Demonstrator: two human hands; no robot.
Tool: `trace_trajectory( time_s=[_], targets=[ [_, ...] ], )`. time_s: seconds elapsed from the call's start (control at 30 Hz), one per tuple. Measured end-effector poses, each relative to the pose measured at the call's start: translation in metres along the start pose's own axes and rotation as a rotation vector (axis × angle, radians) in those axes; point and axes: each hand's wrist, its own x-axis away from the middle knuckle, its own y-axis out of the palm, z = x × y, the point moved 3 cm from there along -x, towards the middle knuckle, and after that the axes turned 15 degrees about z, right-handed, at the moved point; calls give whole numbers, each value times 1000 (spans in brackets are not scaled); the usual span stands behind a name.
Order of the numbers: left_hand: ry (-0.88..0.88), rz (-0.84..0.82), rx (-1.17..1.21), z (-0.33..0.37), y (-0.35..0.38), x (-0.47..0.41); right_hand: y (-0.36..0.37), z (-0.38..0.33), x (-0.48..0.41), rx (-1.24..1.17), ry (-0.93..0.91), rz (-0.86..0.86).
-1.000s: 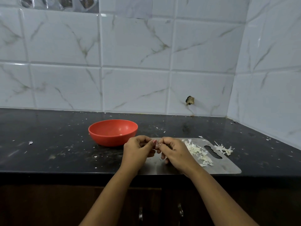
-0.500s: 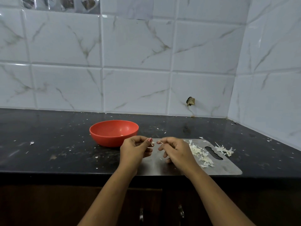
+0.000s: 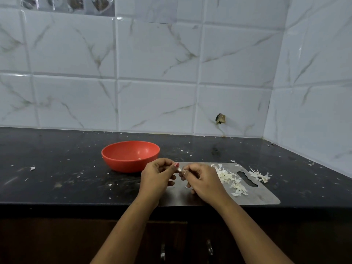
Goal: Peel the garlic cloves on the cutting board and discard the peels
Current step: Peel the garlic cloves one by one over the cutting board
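I am seeing the left grip (image 3: 156, 177) and right grip (image 3: 202, 180) closing back together, both pinching the garlic clove (image 3: 180, 170) over the cutting board (image 3: 264, 197); peels (image 3: 228, 178) staying at three o'clock.

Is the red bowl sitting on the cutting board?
No, the bowl stands on the black counter, to the left of the board.

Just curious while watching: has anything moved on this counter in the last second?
Barely. The left hand and right hand drew slightly apart half a second ago, then closed again on the small garlic piece pinched between them. The red bowl, steel cutting board and peel pile stayed put.
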Motion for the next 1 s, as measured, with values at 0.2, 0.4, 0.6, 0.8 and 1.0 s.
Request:
trace_trajectory(
  time_s=[0.2,0.4,0.6,0.8,1.0],
  targets=[
    [-73,-165,-2,3,1,-1,-2,-3,1,25,-126,62],
    [-207,-281,5,6,0,-4,-1,-6,5,91,-338,110],
    [-268,-339,-50,7,0,-8,3,-8,9,173,-470,36],
    [-316,-325,-69,4,-1,-12,4,-15,9,307,-674,-55],
    [-326,-263,-79,0,5,-14,6,-16,3,545,-1075,-58]
  ],
)
